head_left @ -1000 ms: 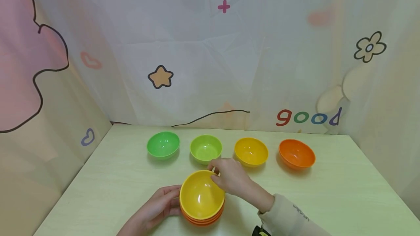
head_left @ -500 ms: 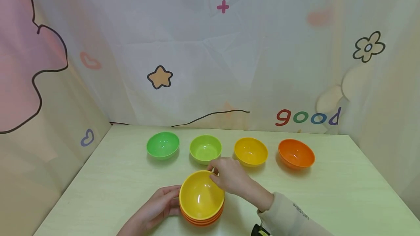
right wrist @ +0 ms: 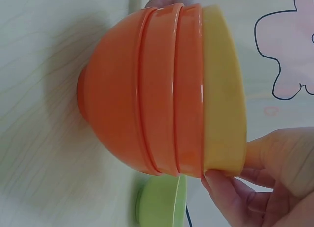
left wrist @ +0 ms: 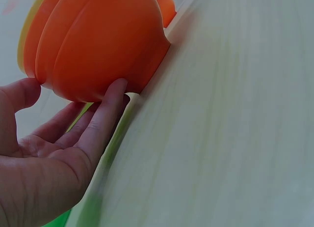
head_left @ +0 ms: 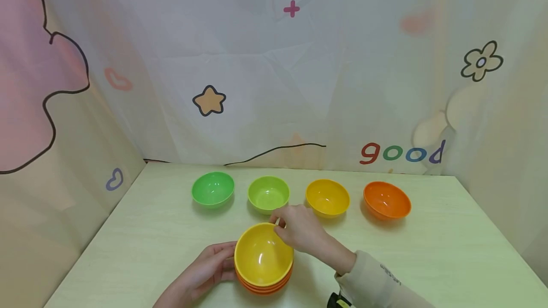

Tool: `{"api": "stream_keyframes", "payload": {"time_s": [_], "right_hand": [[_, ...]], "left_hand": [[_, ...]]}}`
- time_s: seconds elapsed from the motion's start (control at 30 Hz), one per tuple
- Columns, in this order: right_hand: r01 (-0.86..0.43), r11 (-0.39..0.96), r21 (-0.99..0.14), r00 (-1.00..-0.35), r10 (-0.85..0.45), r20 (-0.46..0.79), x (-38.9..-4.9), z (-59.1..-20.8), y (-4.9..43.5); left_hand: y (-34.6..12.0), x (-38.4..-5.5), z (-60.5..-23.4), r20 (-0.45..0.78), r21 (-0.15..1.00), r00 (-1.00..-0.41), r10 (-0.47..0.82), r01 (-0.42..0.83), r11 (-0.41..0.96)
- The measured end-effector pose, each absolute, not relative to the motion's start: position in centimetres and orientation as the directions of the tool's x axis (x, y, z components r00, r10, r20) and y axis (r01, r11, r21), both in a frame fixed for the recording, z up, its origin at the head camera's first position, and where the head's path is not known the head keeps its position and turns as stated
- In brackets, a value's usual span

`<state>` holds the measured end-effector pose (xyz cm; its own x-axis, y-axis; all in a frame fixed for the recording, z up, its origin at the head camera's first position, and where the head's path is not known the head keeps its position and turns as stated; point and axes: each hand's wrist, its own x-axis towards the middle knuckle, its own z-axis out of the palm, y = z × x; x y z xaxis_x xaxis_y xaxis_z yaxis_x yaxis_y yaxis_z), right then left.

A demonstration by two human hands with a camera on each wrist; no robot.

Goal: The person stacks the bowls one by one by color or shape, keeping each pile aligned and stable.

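A yellow bowl (head_left: 263,258) sits on top of three nested orange bowls (right wrist: 162,94) near the front of the table. My right hand (head_left: 301,232) pinches the yellow bowl at its far right rim, with the fingertips close to the seam above the top orange bowl in the right wrist view. On the other side, my left hand (head_left: 205,270) rests against the stack. Its thumb touches near the upper rims while its extended fingers lie along the lowest orange bowl's wall in the left wrist view. The stack's foot is low at the tabletop.
Behind the stack stands a row of single bowls: a green bowl (head_left: 213,190), a lime bowl (head_left: 269,195), another yellow bowl (head_left: 327,198) and a separate orange bowl (head_left: 387,200). A printed curtain (head_left: 257,70) borders the pale table (head_left: 150,232) at the back and sides.
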<state>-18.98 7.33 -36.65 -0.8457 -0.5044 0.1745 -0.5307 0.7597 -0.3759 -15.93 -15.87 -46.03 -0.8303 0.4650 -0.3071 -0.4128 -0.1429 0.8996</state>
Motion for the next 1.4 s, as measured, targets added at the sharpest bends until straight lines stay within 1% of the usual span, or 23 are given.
{"api": "stream_keyframes", "payload": {"time_s": [0.3, 0.7, 1.4], "right_hand": [[-0.518, 0.767, -0.379, -0.855, -0.472, 0.214, -18.85, -36.7, 7.15], [-0.511, 0.769, -0.384, -0.86, -0.458, 0.227, -18.8, -36.93, 7.08], [-0.503, 0.785, -0.361, -0.863, -0.434, 0.259, -18.99, -37.65, 7.01]], "left_hand": [[-15.81, -16.09, -45.94, -0.316, 0.9, -0.828, 0.462, -0.416, -0.13], [-15.79, -15.92, -45.88, -0.301, 0.902, -0.829, 0.471, -0.408, -0.141], [-15.61, -15.82, -45.56, -0.315, 0.902, -0.832, 0.457, -0.412, -0.128]]}}
